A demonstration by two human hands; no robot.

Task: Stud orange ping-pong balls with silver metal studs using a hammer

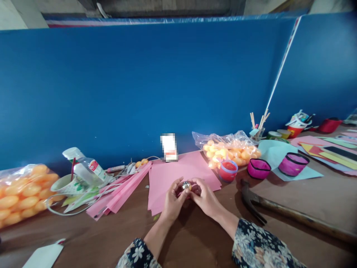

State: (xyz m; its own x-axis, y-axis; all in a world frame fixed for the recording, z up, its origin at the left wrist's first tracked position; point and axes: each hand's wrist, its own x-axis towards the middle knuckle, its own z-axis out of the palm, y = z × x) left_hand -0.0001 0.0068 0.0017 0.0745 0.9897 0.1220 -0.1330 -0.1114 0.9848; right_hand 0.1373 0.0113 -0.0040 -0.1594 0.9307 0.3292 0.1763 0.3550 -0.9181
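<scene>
A small shiny silver ball point(186, 184), with a bit of yellow-orange at its lower edge, is pinched between the fingertips of both hands. My left hand point(174, 201) curls round it from the left, thumb at its lower side. From the right, my right hand point(208, 199) closes on it with thumb and fingers. Both hands are above the near edge of a stack of pink paper sheets point(178, 169). What exactly the ball is cannot be made out.
A claw hammer point(279, 208) lies at the right, near bags of orange plastic balls point(231, 150), a red cup point(228, 171) and magenta fabric rings point(259, 168). On the left are pink paper strips point(131, 190), a clear bottle point(87, 167) and another bag point(26, 193). A blue partition point(156, 82) stands behind.
</scene>
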